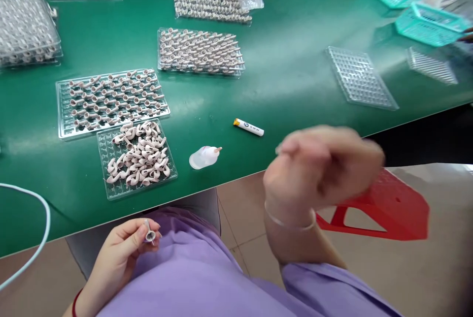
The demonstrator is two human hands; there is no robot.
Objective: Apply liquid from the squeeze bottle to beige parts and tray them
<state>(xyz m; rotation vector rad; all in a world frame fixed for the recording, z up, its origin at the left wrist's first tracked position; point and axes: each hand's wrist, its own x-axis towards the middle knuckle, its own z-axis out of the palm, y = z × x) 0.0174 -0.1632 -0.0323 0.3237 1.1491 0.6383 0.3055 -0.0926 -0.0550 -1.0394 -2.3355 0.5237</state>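
Note:
My left hand (123,248) rests low in my lap, below the table edge, with thumb and fingers pinched on a small pale funnel-shaped part (150,235). My right hand (321,169) is raised beyond the table's front edge. It is smeared by motion, with its fingers curled; whether it holds anything is unclear. On the green table (288,66), a small clear tray (136,159) holds a loose heap of pinkish parts. Behind it, a larger tray (111,102) has the same parts laid in rows. A small squeeze bottle (204,156) and a white lighter (249,127) lie close to the front edge.
More filled trays (199,51) stand further back and at the left (25,29). An empty clear tray (360,78) lies at the right, with teal baskets (430,22) behind it. A red stool (384,206) stands on the floor. A white cable (37,243) curves at the left.

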